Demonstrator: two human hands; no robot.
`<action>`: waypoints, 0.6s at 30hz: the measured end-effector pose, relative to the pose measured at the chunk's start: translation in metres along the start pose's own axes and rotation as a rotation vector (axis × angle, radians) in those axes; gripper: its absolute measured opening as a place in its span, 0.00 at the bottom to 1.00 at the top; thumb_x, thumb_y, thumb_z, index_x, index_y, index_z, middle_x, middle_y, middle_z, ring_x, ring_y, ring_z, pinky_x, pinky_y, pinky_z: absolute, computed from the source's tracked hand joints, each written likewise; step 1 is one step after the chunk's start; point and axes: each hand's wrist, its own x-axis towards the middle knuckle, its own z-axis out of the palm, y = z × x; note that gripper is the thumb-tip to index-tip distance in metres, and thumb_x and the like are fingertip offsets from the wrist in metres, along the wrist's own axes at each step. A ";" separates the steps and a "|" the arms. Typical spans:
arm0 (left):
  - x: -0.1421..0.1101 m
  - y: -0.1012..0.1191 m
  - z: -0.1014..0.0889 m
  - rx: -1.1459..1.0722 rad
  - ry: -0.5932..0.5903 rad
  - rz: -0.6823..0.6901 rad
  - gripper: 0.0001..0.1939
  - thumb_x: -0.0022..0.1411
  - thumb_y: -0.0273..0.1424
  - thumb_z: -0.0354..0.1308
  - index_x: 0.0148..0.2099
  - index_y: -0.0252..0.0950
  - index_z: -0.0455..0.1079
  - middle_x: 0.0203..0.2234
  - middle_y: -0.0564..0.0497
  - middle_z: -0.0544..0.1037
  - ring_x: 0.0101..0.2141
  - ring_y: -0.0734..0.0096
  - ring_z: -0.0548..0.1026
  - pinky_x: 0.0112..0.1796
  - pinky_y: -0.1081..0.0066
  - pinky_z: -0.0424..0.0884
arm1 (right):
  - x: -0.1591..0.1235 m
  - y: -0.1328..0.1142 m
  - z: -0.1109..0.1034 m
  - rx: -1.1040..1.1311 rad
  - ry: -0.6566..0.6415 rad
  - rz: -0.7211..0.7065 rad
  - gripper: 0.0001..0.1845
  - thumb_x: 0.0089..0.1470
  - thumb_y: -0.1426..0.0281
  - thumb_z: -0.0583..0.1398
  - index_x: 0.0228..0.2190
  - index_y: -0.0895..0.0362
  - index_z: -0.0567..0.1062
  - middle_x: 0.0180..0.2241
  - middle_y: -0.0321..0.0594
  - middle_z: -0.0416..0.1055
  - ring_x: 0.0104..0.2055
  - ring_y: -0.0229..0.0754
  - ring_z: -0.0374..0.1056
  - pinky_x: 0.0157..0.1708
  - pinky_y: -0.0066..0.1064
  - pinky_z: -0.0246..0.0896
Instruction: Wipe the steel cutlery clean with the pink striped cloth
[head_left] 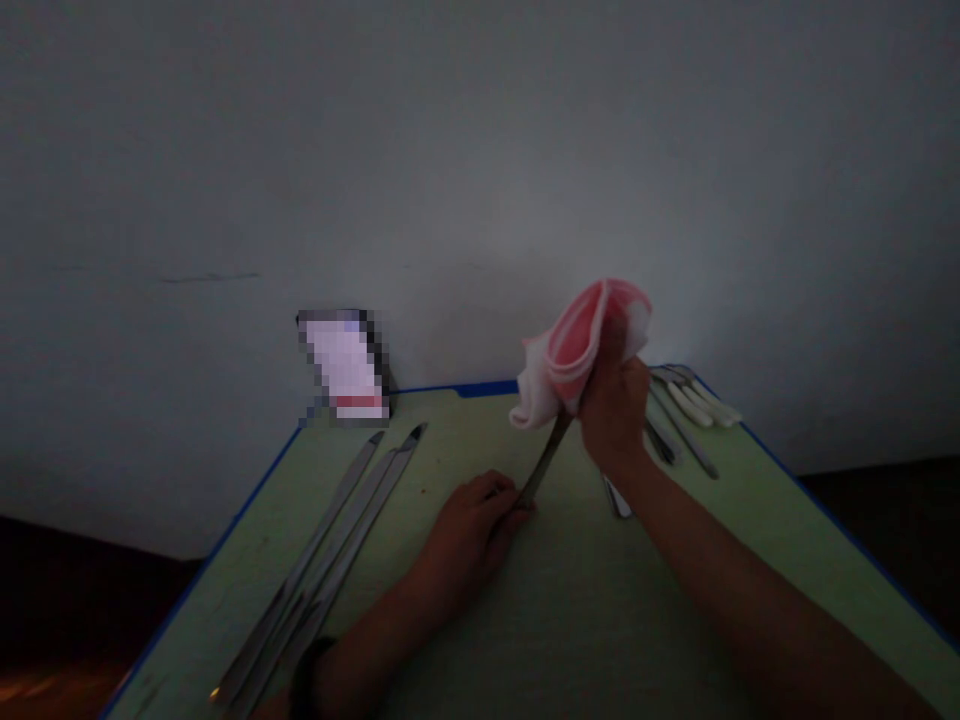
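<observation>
My left hand (487, 515) is closed around the lower end of a slim metal piece of cutlery (550, 455), low over the table. The piece slants up and to the right, and its upper end disappears into a folded pink-and-white cloth (574, 345). My right hand (616, 410) grips that cloth around the upper part of the cutlery. Because the cloth covers the far end, I cannot tell which kind of cutlery it is. To the left of my left hand, table knives (330, 545) lie side by side, pointing away from me.
Behind my right hand are several metal utensils (686, 435) and some with white handles (697, 400). Another metal utensil (619, 497) lies partly under my right forearm. A phone (345, 365), blurred out, leans on the wall (480, 180) at the back left. The green table (517, 640) has blue edges.
</observation>
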 end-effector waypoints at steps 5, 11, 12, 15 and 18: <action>0.000 -0.002 -0.002 -0.043 -0.021 -0.062 0.12 0.65 0.32 0.46 0.36 0.34 0.69 0.33 0.47 0.73 0.35 0.64 0.70 0.38 0.67 0.67 | -0.035 0.026 0.020 -0.082 -0.207 0.049 0.26 0.56 0.53 0.47 0.14 0.56 0.57 0.13 0.30 0.51 0.17 0.31 0.48 0.17 0.26 0.40; 0.001 -0.007 0.001 -0.087 0.014 -0.050 0.13 0.64 0.31 0.46 0.49 0.37 0.65 0.44 0.45 0.73 0.44 0.61 0.70 0.44 0.63 0.66 | -0.055 0.050 0.027 -0.089 -0.341 0.111 0.26 0.56 0.53 0.46 0.16 0.57 0.61 0.15 0.33 0.56 0.19 0.33 0.52 0.19 0.26 0.44; 0.001 -0.006 0.001 -0.077 0.009 -0.052 0.12 0.64 0.31 0.46 0.48 0.37 0.65 0.43 0.45 0.73 0.43 0.61 0.71 0.44 0.62 0.66 | -0.053 0.051 0.027 -0.078 -0.334 0.136 0.26 0.55 0.52 0.46 0.16 0.57 0.61 0.15 0.32 0.56 0.19 0.33 0.52 0.19 0.26 0.44; 0.000 0.001 -0.005 -0.088 -0.037 -0.082 0.12 0.66 0.34 0.44 0.42 0.35 0.66 0.36 0.45 0.74 0.37 0.63 0.72 0.40 0.65 0.68 | -0.044 0.050 0.024 -0.040 -0.248 0.254 0.27 0.53 0.48 0.47 0.16 0.56 0.60 0.14 0.32 0.55 0.18 0.33 0.50 0.17 0.26 0.43; -0.004 0.007 -0.012 -0.192 -0.030 -0.063 0.12 0.67 0.34 0.42 0.40 0.35 0.64 0.33 0.48 0.72 0.33 0.68 0.71 0.37 0.69 0.68 | -0.036 0.044 0.021 -0.004 -0.184 0.340 0.28 0.51 0.46 0.48 0.16 0.56 0.61 0.14 0.32 0.55 0.17 0.32 0.50 0.16 0.26 0.43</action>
